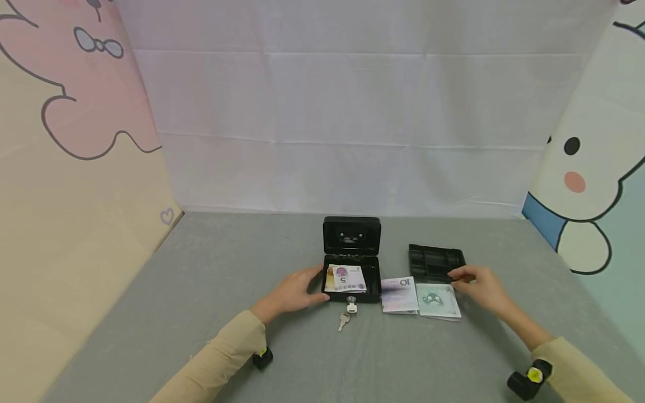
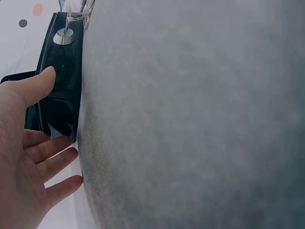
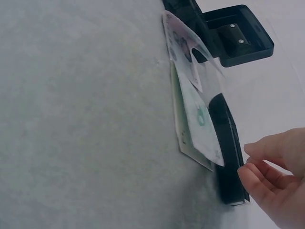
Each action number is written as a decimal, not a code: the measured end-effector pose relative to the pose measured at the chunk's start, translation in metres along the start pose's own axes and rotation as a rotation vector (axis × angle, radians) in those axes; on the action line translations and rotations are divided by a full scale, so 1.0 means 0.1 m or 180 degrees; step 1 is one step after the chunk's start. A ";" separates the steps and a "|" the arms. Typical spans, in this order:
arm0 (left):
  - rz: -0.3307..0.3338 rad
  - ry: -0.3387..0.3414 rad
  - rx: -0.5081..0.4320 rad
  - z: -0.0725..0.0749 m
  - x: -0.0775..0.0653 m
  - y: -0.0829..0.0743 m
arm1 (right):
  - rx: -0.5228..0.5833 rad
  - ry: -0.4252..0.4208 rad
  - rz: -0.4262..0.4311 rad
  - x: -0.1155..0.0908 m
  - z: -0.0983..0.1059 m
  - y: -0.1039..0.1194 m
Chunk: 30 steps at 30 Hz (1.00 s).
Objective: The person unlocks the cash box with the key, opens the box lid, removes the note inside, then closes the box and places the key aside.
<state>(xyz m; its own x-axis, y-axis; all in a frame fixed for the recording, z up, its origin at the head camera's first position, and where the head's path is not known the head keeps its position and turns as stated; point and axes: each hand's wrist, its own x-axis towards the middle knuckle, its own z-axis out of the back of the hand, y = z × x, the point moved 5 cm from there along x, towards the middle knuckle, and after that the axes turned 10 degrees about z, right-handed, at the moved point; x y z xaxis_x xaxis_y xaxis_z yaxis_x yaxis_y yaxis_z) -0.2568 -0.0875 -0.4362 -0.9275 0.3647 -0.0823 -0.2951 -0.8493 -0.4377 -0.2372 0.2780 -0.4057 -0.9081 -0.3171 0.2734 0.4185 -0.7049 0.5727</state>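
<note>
Black box [image 1: 373, 277] stood open on grey table [image 1: 312, 369], keys [image 1: 344, 321] dangling at front, banknotes [image 1: 349, 278] lying inside. Left hand [image 1: 292, 290] spanned box's left front corner, thumb and fairly straight fingers touching it. Right hand [image 1: 478, 284], well apart, pinched near right corner of tray [image 1: 435, 258], off to box's right. Purple note [image 1: 399, 295] just beside box; green note [image 1: 437, 301] just before tray. Step in hand, I judged: getting hold of tray, box braced. Next move probably called for firm pinch, level lift clear of green note.
</note>
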 end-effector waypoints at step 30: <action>0.0079 0.0034 0.0017 0.01 -0.01 -0.01 | 0.0662 0.0638 0.0205 0.66 -0.33 0.61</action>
<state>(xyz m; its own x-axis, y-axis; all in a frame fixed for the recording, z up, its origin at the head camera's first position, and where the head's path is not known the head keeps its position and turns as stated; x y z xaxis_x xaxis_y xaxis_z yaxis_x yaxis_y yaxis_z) -0.2558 -0.0872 -0.4349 -0.9320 0.3477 -0.1027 -0.2734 -0.8601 -0.4307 -0.2723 0.1933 -0.3781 -0.8551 -0.4904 0.1680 0.4498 -0.5407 0.7109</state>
